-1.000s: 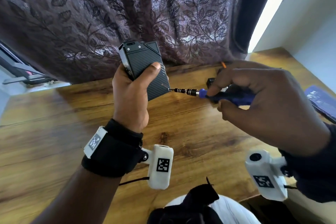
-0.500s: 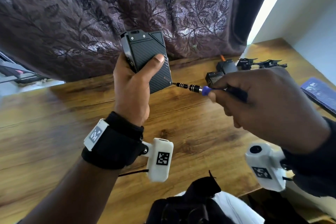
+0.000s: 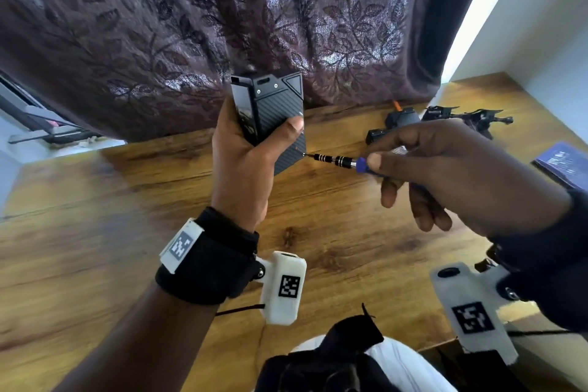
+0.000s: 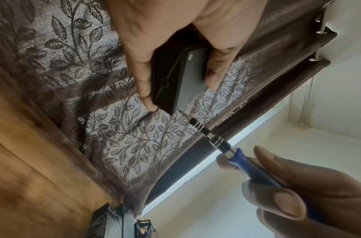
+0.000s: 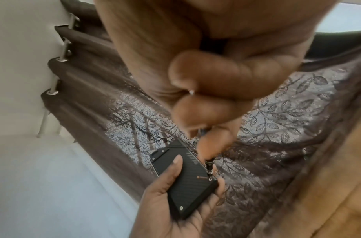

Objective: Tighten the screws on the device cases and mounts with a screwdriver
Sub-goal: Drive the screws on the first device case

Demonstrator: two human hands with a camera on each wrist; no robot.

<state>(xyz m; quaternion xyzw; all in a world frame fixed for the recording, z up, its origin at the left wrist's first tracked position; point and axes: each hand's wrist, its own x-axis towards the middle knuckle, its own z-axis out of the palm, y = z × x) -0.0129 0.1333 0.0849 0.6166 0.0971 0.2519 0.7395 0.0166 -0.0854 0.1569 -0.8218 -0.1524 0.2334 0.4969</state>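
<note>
One held device case [image 3: 276, 124], one screwdriver [image 3: 337, 161], two hands, roughly three black mounts [image 3: 445, 119] on one table [image 3: 95, 232].

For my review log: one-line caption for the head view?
Left hand holds a black case upright while right hand drives a screwdriver into its corner.

A wooden table [image 3: 334, 219] stands against a purple leaf-patterned curtain [image 3: 191, 25]; a blue booklet [image 3: 563, 164] lies at the table's right edge.

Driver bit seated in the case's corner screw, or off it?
Seated, it appears: in the right wrist view the screwdriver tip sits on the corner screw of the black case. How tight the screw is: cannot tell.
</note>
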